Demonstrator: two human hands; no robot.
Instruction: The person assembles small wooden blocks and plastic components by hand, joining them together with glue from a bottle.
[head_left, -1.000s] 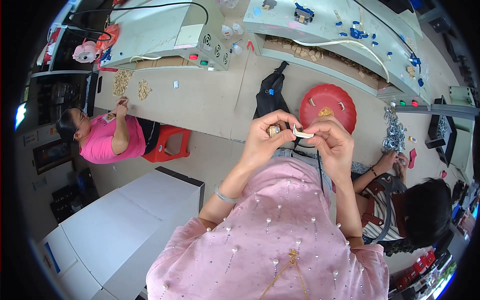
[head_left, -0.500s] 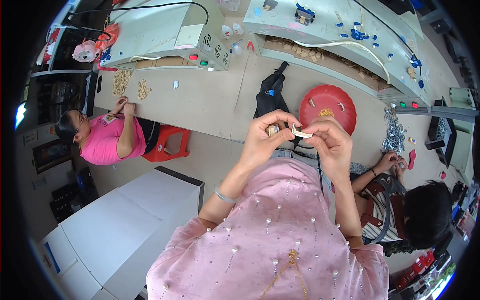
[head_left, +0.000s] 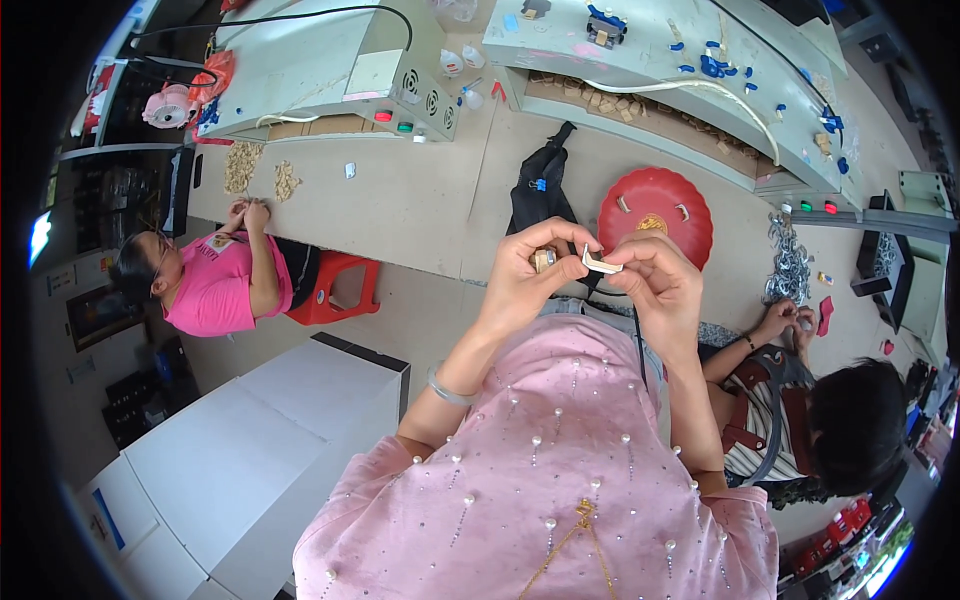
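Note:
In front of my chest, a small cream curved strip with a thin edge is pinched between my two hands. My left hand grips its left end with thumb and index finger. Tucked in the curled fingers of that hand is a small tan and whitish piece, partly hidden. My right hand closes its thumb and fingertips on the strip's right end. Just beyond the hands lies a red scalloped plate, with small curved pieces and a gold pattern on it.
A black bag-like thing lies left of the plate. Pale machines stand along the table's back. Piles of tan pieces lie at far left, near a person in pink. Another person works at right beside silvery metal parts.
My hands keep their grip on the cream strip almost unmoved. The person in pink at left has shifted slightly.

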